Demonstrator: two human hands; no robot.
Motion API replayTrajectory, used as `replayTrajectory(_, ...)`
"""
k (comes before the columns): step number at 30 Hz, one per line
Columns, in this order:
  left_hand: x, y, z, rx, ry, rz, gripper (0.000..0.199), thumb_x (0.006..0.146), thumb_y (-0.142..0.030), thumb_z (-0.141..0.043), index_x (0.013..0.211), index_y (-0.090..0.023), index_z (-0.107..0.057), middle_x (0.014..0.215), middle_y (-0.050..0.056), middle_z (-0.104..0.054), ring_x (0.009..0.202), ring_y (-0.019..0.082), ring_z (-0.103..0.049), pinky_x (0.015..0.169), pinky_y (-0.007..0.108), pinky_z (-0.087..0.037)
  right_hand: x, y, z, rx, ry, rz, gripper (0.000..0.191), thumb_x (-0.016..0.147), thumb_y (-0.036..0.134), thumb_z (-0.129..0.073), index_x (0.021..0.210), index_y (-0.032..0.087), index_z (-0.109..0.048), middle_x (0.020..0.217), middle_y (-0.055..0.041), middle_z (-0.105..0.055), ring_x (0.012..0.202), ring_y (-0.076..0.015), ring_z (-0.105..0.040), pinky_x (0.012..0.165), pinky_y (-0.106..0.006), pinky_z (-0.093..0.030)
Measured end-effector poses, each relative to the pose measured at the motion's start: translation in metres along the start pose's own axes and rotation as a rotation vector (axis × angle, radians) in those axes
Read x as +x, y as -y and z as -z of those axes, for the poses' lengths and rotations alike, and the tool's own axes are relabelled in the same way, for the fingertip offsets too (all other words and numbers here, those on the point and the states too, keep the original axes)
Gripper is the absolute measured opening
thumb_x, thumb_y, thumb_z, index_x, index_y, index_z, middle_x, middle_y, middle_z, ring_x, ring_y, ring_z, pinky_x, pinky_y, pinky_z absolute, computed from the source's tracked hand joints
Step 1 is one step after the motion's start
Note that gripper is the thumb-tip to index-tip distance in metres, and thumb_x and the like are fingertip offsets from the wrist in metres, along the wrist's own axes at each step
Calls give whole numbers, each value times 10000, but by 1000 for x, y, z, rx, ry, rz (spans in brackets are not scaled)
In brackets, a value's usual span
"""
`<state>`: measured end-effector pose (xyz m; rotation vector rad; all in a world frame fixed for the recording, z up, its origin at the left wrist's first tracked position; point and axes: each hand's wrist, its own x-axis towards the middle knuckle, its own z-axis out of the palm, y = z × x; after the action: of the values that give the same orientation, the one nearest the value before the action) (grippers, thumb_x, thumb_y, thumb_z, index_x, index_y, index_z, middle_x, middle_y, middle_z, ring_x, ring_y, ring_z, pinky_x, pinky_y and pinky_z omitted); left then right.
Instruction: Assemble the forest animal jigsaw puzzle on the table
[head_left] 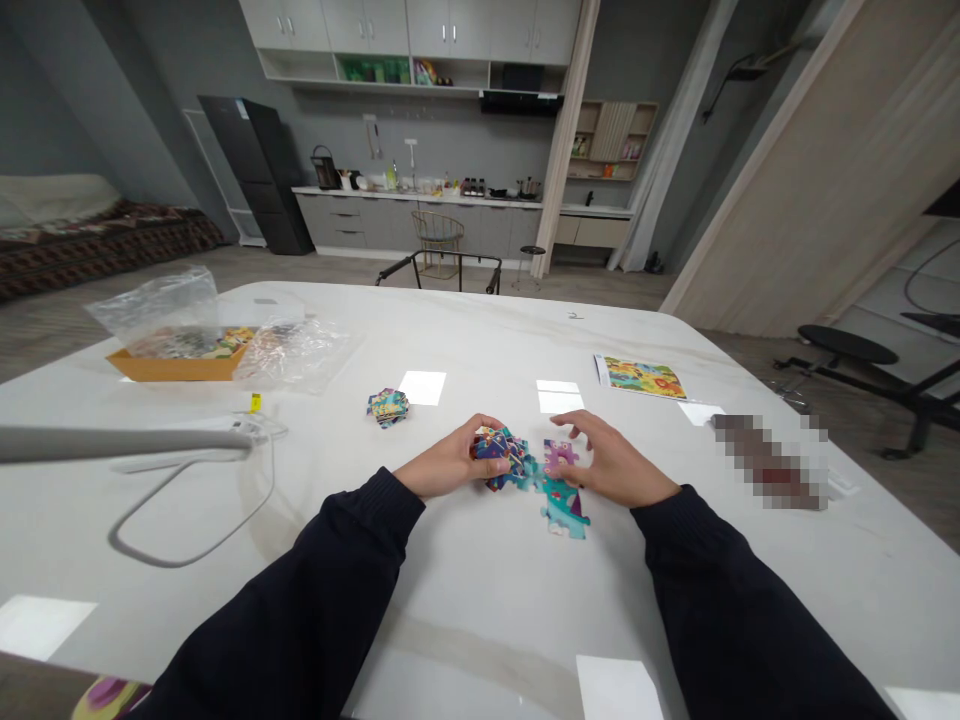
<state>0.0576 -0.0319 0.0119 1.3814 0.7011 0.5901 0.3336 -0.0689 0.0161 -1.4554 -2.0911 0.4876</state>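
My left hand (455, 460) is closed round a stack of jigsaw puzzle pieces (504, 452), dark blue and many-coloured, held low over the white table. My right hand (611, 460) curves over a pink puzzle piece (556, 453), with thumb and fingers apart; the thumb is close to or touching its edge. Below the pink piece lie teal puzzle pieces (562, 508), apparently joined to each other. A second small pile of puzzle pieces (388, 407) sits farther off to the left, touched by neither hand.
At the left stands an orange box (176, 368) with puzzle pieces and clear plastic bags (296, 350). A grey lamp stand (195, 450) with a looped cable is nearer. A colourful picture booklet (643, 378) lies at right, beyond a blurred-out object (772, 465). A chair (442, 268) is behind the table.
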Motion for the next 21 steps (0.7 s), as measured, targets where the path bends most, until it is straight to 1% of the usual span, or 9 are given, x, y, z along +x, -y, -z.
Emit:
replayTrajectory(2, 1, 0, 1, 2, -50, -14, 661, 733, -463, -875, 1224, -215, -509, 995, 37, -660, 849, 163, -642, 743, 287, -521, -1, -22, 1, -65, -19, -46, 541, 722, 411, -837, 1207, 248, -663, 1337, -128, -620, 1260, -343, -562, 1099, -519, -430)
replayTrajectory(3, 2, 0, 1, 4, -62, -18, 658, 733, -463, -874, 1226, -214, -518, 1003, 42, -662, 867, 168, -644, 754, 287, -520, -2, -31, 0, -86, -17, -64, 529, 709, 417, -847, 1182, 244, -681, 1363, -139, -609, 1311, -361, -529, 1126, -545, -399)
replayTrajectory(5, 3, 1, 1, 9, -74, -26, 647, 733, -466, -873, 1220, -210, -532, 1005, 44, -666, 880, 172, -647, 762, 286, -518, -2, -42, -3, -103, -11, -72, 503, 678, 420, -870, 1120, 245, -706, 1369, -144, -608, 1332, -371, -514, 1130, -564, -385)
replayTrajectory(7, 3, 3, 1, 20, -77, -30, 644, 735, -466, -871, 1222, -209, -536, 1002, 42, -669, 879, 171, -649, 768, 286, -516, -2, -45, -7, -91, -12, -58, 453, 660, 403, -879, 1049, 245, -712, 1330, -132, -629, 1291, -357, -542, 1104, -551, -407)
replayTrajectory(9, 3, 3, 1, 25, -79, -32, 647, 738, -466, -869, 1229, -208, -536, 1008, 44, -670, 879, 169, -647, 773, 287, -515, -1, -42, -9, -64, -16, -61, 418, 647, 372, -877, 998, 239, -694, 1264, -112, -654, 1230, -336, -573, 1074, -529, -428)
replayTrajectory(12, 3, 3, 0, 28, -68, -19, 666, 731, -474, -872, 1233, -192, -537, 1025, 56, -662, 870, 170, -637, 762, 295, -521, 1, -33, -10, 8, -43, -123, 443, 605, 330, -874, 963, 230, -633, 1111, -81, -682, 1096, -305, -616, 989, -490, -479)
replayTrajectory(14, 3, 1, -1, 14, -38, -16, 668, 727, -481, -873, 1222, -172, -548, 1031, 67, -659, 864, 174, -633, 755, 303, -524, 2, -26, -11, 136, -41, -157, 419, 622, 302, -841, 939, 234, -575, 977, -48, -689, 955, -264, -647, 871, -432, -527)
replayTrajectory(17, 2, -2, -5, -14, 22, -44, 605, 736, -482, -868, 1150, -146, -582, 988, 67, -663, 831, 167, -626, 754, 304, -518, 4, -11, -14, 370, -39, -188, 343, 702, 282, -760, 945, 249, -520, 822, -2, -692, 765, -211, -662, 709, -357, -542)
replayTrajectory(21, 1, -5, -10, -34, 37, -60, 556, 745, -469, -864, 1106, -151, -586, 936, 46, -651, 793, 156, -622, 739, 293, -510, 9, 11, -22, 490, -107, -174, 217, 789, 332, -723, 926, 235, -585, 842, -27, -731, 796, -218, -701, 756, -373, -563)
